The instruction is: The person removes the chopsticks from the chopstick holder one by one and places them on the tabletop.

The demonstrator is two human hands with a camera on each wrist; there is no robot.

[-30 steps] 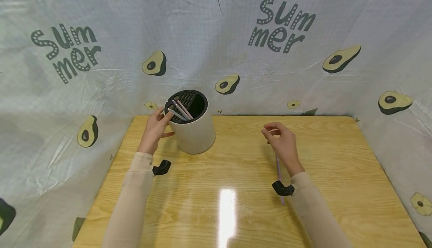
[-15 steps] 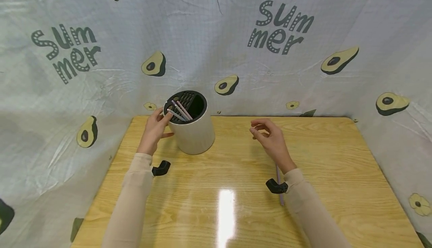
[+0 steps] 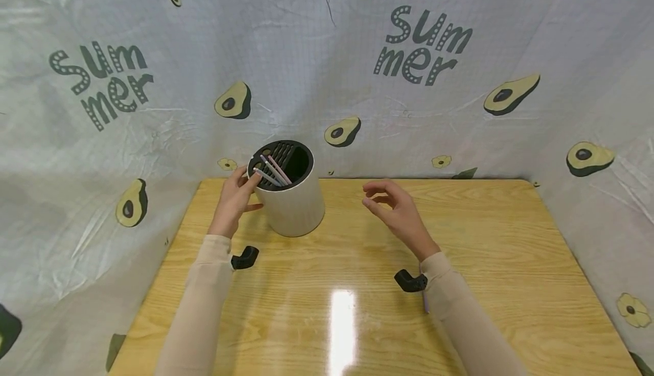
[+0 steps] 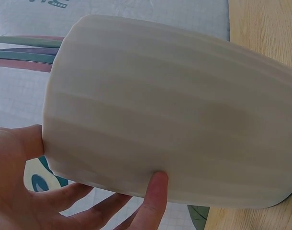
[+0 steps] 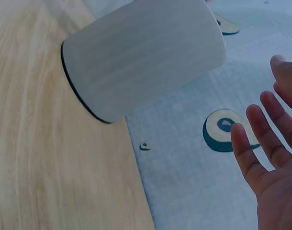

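A white round utensil holder (image 3: 292, 208) with a black slotted top stands on the table at the left back. Several thin coloured sticks (image 3: 276, 171), like drinking straws, lean out of its top. My left hand (image 3: 232, 203) grips the holder's left side; in the left wrist view its thumb lies at the rim and a fingertip touches the wall (image 4: 165, 110). To the right of the holder, my right hand (image 3: 392, 208) hovers apart from it with bent, spread fingers and nothing between them. A purple stick (image 3: 426, 303) lies on the table, mostly hidden under the right wrist.
The wooden table (image 3: 368, 308) ends at a cloth wall (image 3: 286, 52) printed with avocados, close behind the holder. A black camera mount (image 3: 245, 258) sits on the left wrist, another mount (image 3: 410, 281) on the right. Light glares off the table's front middle.
My right hand has moved left toward the holder, its fingers spreading slightly, and its forearm now covers more of the purple stick. The left hand and the holder have stayed in place.
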